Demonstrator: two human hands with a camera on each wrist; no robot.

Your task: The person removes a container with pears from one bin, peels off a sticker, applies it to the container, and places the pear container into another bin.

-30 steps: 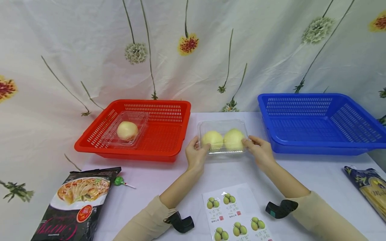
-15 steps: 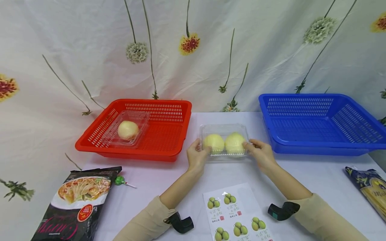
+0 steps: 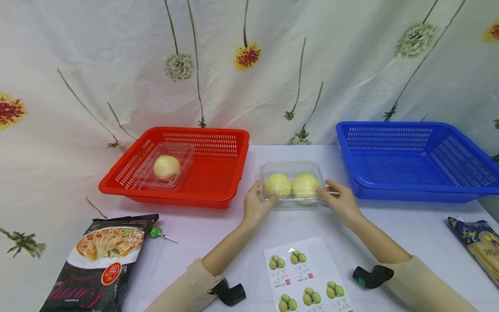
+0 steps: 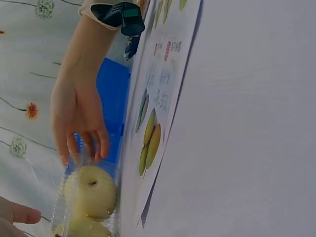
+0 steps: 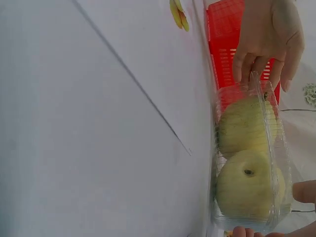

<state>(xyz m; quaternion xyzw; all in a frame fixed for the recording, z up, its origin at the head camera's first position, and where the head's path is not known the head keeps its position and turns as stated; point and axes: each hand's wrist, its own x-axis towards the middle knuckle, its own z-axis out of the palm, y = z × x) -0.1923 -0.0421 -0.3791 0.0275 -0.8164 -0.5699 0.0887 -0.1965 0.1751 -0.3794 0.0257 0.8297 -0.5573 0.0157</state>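
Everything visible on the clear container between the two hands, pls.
The clear container is boxy and shiny, like thin plastic, with ribbed walls; its lid looks closed. Two round, pale yellow-green fruits sit inside, side by side. It rests upright on the white table, long side facing the head camera, between the red basket and the blue basket. The left grip is at one end, the right grip at the other; both appear to touch it, how firmly can't be told.

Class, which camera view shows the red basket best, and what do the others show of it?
The head view: the whole red basket fits in frame, rim, inside and front wall, with no hand before it. The right wrist view shows only part, behind the left hand. The left wrist view doesn't show it.
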